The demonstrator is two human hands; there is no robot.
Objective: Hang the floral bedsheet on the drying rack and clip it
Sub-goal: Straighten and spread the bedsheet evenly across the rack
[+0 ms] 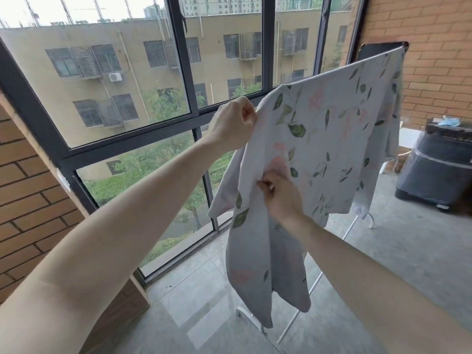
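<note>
You'll find nothing to read here: no text, label, brand, number or sign is legible on anything.

Pale floral bedsheet (332, 139) draped over white drying rack (301, 320), near end bunched, folds hanging low.

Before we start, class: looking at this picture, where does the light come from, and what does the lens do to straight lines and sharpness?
Head view: daylight enters through the window, soft and even, no hard shadows; pale reflections sheen the floor; the wide lens bows the window frames and brick wall; the sheet and both hands, left and right, look fairly sharp.
</note>
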